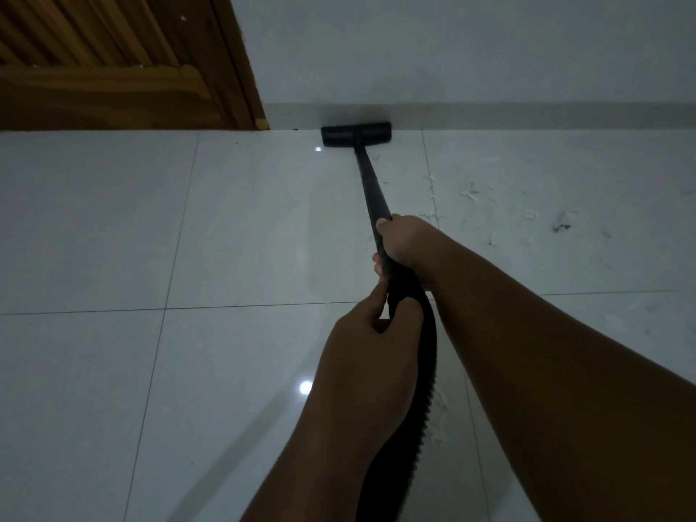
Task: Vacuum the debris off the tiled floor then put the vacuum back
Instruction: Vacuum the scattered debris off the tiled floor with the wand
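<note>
The black ribbed hose (423,389) runs up between the two bare forearms from the lower edge of the view. The left hand (371,333) holds it with curled fingers, just where it joins the rigid part (the exact joint is hidden by the fingers). Above it, the right hand (403,243) is wrapped firmly around the black wand (371,186). The wand goes forward and down to the flat floor head (356,135), which lies on the tiled floor (113,220) and touches the pale baseboard (527,114) under the wall (452,50). White flakes of debris (470,192) are scattered on the tiles right of the wand, with a small dark speck (561,227) farther right. A wooden louvred door (94,50) stands at the upper left.
</note>
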